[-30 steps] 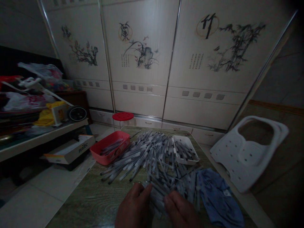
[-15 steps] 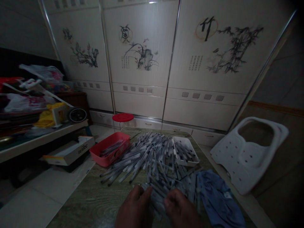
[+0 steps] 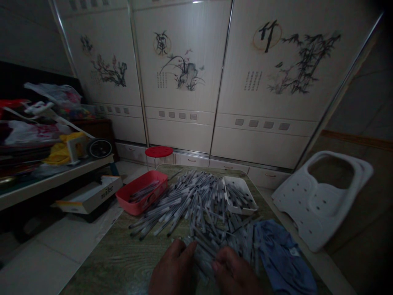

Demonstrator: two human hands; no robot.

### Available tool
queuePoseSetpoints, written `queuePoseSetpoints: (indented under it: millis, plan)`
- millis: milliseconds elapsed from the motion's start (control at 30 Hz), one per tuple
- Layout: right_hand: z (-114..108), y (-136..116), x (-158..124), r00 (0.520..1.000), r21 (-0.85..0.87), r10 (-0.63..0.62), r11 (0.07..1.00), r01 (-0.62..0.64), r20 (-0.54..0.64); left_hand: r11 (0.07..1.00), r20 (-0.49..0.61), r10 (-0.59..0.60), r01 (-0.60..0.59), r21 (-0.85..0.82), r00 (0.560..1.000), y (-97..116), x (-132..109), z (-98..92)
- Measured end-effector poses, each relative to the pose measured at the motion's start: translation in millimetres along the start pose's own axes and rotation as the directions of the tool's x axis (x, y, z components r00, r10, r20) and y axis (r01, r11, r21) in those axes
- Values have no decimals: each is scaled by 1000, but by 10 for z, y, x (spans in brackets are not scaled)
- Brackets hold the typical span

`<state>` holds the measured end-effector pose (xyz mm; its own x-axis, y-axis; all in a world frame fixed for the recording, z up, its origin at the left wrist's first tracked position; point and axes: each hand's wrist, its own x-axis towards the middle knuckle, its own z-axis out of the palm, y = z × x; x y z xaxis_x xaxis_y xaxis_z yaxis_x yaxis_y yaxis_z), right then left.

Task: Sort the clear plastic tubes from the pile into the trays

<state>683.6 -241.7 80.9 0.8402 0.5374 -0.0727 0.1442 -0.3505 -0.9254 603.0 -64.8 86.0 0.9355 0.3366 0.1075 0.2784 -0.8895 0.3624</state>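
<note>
My left hand (image 3: pixel 172 268) is at the near side of the table, its thumb and fingers closed together; a faint pale tip shows by the fingertips, too dim to name. To its right, my right hand (image 3: pixel 233 270) has curled fingers, and whatever they pinch is hidden. Between and just beyond both hands lie loose clear pens (image 3: pixel 204 256) with dark ends. They belong to a large heap of similar pens (image 3: pixel 196 192) spread over the table. A red plastic basket (image 3: pixel 123 203) at the left and a white tray (image 3: pixel 242 212) at the right each hold several pens.
A crumpled blue cloth (image 3: pixel 281 256) lies on the wooden table (image 3: pixel 113 260) right of my hands. Behind stands a red stool (image 3: pixel 159 152) before sliding cabinet doors (image 3: pixel 181 131). A white folded plastic chair (image 3: pixel 319 200) leans at the right; a shoebox (image 3: pixel 92 198) sits at the left.
My right hand has shifted very slightly, its fingers turning a little near the pens. My left hand stays almost in place. The heap, basket and tray look the same.
</note>
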Motion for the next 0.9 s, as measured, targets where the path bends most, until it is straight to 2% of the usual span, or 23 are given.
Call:
queuePoseSetpoints:
  millis: [67, 133, 200, 267, 333, 433, 533, 633, 733, 833, 900]
  plan:
    - [-64, -16, 27, 1000, 80, 22, 997, -22, 0, 1000, 0, -2, 2, 1, 1000, -11, -2, -11]
    - [-126, -41, 57, 994, 222, 108, 969, -110, 21, 1000, -8, -6, 6, 2, 1000, -23, -4, -12]
    - [-152, -59, 78, 977, 424, 194, 880, -214, 91, 1000, -32, -1, 1, 3, 999, -36, -6, 7]
    - [-129, -55, 87, 962, 561, 225, 782, -272, 154, 1000, -56, 17, -16, 10, 998, -49, -7, 48]
    - [-69, -29, 87, 959, 536, 220, 796, -281, 177, 999, -81, 41, -39, 25, 996, -66, -7, 105]
    - [28, 29, 83, 961, 332, 204, 908, -257, 186, 995, -168, 94, -90, 33, 981, -111, -2, 197]
    - [75, 67, 82, 959, 258, 190, 935, -242, 212, 984, -344, 172, -174, 28, 923, -193, 2, 258]
    - [80, 58, 80, 948, 322, 168, 912, -253, 269, 959, -450, 257, -281, 14, 855, -286, -7, 261]
    - [82, 2, 63, 927, 402, 165, 865, -299, 336, 939, -460, 295, -343, -23, 838, -333, -29, 235]
    - [95, -62, 42, 910, 418, 168, 846, -330, 378, 948, -440, 257, -312, -56, 861, -338, -54, 227]
    - [109, -85, 37, 910, 411, 167, 851, -327, 378, 945, -417, 274, -324, -54, 867, -339, -64, 244]
